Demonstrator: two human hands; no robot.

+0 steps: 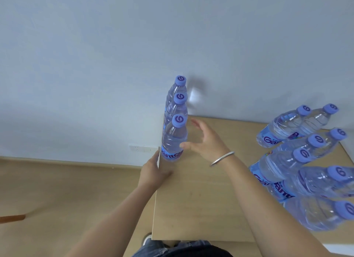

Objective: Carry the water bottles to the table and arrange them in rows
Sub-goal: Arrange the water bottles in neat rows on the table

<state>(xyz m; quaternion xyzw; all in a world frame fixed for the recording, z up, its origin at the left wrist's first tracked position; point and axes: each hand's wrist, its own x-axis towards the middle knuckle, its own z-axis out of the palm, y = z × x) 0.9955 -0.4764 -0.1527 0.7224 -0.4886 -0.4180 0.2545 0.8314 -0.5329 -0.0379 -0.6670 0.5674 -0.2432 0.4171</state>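
Three clear water bottles with purple caps stand in a row along the left edge of the light wooden table (pixel 201 199); the nearest bottle (pixel 173 140) is at the front of that row. My right hand (pixel 205 141) is spread just right of it, thumb touching its side, fingers straight. My left hand (pixel 153 172) rests at the table's left edge below that bottle, its fingertips hidden. Several more bottles (pixel 298 157) stand grouped on the table's right side.
A pale wall rises behind the table, with a white socket strip (pixel 142 148) low on it. Wooden floor lies to the left, where a brown stick end (pixel 12 218) shows. My shoe (pixel 147 238) is under the table's near edge.
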